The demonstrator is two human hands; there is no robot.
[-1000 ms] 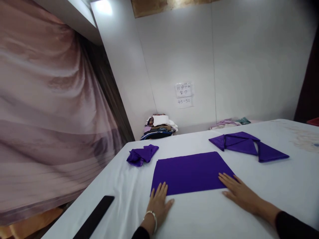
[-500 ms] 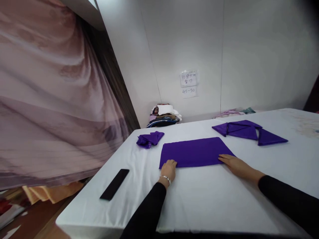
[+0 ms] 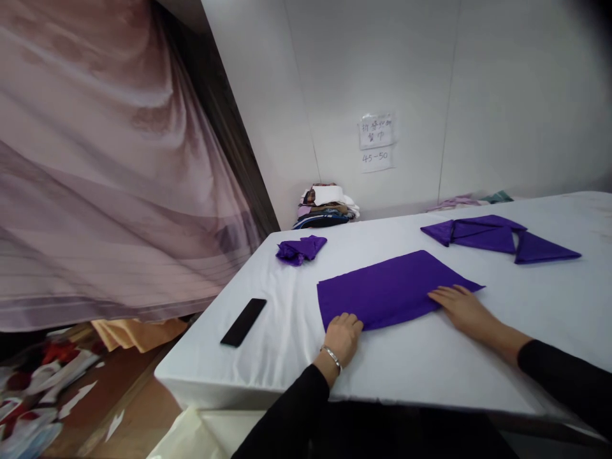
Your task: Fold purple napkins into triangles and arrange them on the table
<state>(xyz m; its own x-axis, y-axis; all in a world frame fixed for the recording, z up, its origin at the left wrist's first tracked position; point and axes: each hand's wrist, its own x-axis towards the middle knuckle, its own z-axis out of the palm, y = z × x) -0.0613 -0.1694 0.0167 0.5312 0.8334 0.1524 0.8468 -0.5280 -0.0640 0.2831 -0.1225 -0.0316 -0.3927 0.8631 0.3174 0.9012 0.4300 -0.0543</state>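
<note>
A folded purple cloth napkin (image 3: 382, 287) lies flat on the white-covered table in front of me, its right corner pointing off to the right. At its near left edge, my left hand (image 3: 343, 338) has its fingers curled over the fabric. My right hand (image 3: 461, 309) holds the near right edge, fingers bent over the top; its thumb is hidden. Beyond the napkin to the left sits a crumpled purple cloth (image 3: 301, 250). Several folded purple pieces (image 3: 488, 234) lie at the far right.
A black phone-like slab (image 3: 243, 322) rests on the table (image 3: 287, 306) to the left. Stacked clothes (image 3: 327, 207) stand behind the far edge, below a paper sign (image 3: 377, 143) on the wall. A pinkish curtain (image 3: 109, 166) hangs at left, above floor clutter (image 3: 38, 389).
The napkin has turned on the table, its right end now farther out and its near edge slanted. Both hands have shifted with it. The camera view has tilted down and left.
</note>
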